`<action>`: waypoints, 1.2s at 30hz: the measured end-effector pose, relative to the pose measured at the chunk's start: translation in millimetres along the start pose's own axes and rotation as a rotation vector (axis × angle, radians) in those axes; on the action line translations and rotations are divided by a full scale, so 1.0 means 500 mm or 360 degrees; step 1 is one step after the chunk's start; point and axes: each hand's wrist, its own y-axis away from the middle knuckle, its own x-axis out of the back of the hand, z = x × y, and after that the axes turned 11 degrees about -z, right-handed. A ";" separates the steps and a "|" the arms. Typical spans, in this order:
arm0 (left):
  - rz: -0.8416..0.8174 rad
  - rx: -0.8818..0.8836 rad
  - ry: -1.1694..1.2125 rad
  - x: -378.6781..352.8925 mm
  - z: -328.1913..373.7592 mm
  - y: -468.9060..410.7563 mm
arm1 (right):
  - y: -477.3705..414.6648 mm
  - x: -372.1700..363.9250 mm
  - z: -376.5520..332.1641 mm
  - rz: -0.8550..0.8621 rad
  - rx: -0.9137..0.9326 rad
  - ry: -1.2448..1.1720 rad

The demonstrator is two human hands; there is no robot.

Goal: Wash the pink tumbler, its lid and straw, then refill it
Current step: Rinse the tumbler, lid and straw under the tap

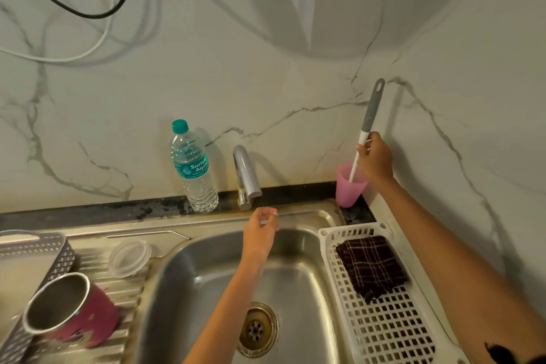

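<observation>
Right hand (pixel 376 158) gripping brush (pixel 373 106) in pink cup (pixel 348 189), left hand (pixel 260 230) over sink (pixel 295 275), tumbler (pixel 74 313) on drainboard (pixel 124 295)

Pink tumbler (pixel 99 320), brn checked cloth (pixel 370 266).

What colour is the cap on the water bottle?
Teal green. The cap on the bottle shows best in the head view.

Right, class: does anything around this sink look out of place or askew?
Yes: the tumbler lies on its side on the drainboard, left of the sink, mouth toward the camera. The bottle stands upright, and the brush sits in the cup, gripped by the right hand.
</observation>
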 end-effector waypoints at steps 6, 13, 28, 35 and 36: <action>0.0099 0.0074 0.0048 0.024 -0.037 0.001 | -0.022 -0.031 0.009 0.0024 -0.0164 0.0039; 0.0124 0.0092 0.0088 0.033 -0.064 0.007 | -0.038 -0.025 0.013 0.0046 -0.0298 0.0137; 0.0297 -0.0081 0.0003 0.148 -0.123 0.136 | 0.201 -0.089 -0.059 -0.0123 -0.0122 -0.0075; 0.0809 -0.0167 -0.0107 0.282 -0.197 0.280 | 0.448 -0.305 -0.153 -0.0827 0.0190 -0.0170; 0.0915 -0.0181 -0.0089 0.299 -0.201 0.295 | 0.472 -0.335 -0.169 -0.0907 0.0253 -0.0209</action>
